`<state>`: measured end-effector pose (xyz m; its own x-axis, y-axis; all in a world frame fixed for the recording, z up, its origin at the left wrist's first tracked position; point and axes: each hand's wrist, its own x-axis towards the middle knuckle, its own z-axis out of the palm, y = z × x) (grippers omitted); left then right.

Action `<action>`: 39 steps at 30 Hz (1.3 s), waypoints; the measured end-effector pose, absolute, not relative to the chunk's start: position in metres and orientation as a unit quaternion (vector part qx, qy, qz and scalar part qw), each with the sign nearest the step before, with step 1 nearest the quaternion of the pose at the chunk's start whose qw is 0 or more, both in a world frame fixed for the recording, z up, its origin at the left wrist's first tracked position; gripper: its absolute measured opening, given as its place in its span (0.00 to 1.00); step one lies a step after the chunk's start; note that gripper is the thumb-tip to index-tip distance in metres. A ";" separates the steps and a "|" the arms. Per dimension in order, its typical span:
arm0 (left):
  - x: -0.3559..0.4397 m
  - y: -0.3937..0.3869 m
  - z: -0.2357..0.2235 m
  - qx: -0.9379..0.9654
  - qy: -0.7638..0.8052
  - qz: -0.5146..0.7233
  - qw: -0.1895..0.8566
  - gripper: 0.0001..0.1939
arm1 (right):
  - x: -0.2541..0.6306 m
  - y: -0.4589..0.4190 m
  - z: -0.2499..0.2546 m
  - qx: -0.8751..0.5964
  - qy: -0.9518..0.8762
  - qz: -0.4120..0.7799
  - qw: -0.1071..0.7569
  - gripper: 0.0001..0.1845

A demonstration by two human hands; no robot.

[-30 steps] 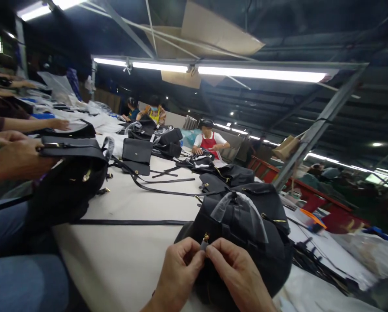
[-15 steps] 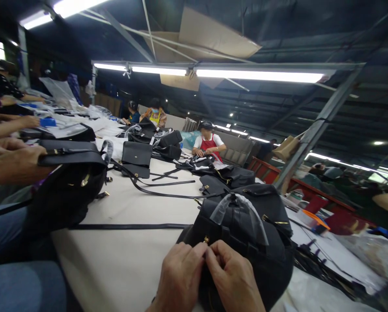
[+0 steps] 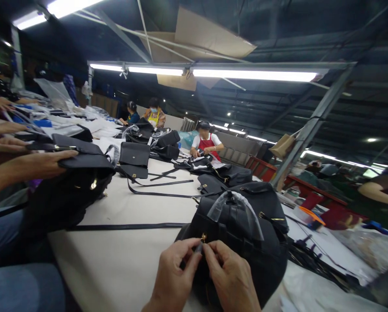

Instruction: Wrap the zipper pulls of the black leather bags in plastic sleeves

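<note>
A black backpack (image 3: 246, 255) stands on the table right in front of me, its top handle (image 3: 250, 212) wrapped in clear plastic. My left hand (image 3: 177, 266) pinches a small dark zipper pull (image 3: 199, 247) between thumb and fingertips. Just above the fingers shows the gold metal fitting (image 3: 203, 237) on the bag. My right hand (image 3: 229, 268) is closed in a pinch right beside it, its fingertips almost touching the left ones. Whatever those right fingertips hold is hidden.
At left, a co-worker's hands (image 3: 44, 162) hold the flap of another black bag (image 3: 73, 195). More black bags (image 3: 135, 156) and long straps (image 3: 161, 194) lie across the pale table (image 3: 125, 255). A person in a red apron (image 3: 207, 145) works opposite. Plastic sheeting (image 3: 369, 247) lies at right.
My left fingers have spread slightly from the right ones, showing the dark pull between them. The co-worker's hand at left has moved rightward along the bag flap.
</note>
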<state>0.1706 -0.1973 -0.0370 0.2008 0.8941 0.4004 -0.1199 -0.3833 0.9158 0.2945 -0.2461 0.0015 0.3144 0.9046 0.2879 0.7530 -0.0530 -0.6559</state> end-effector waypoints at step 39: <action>0.178 -0.202 -0.047 0.484 0.281 0.516 0.649 0.21 | 0.273 -0.234 -0.010 -0.426 -0.107 0.664 0.605 0.36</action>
<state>0.1781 -0.2018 -0.0466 0.3104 0.9411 0.1342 -0.3972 0.0001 0.9177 0.2729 -0.2343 -0.0103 0.0951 0.8951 -0.4357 -0.7128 -0.2443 -0.6574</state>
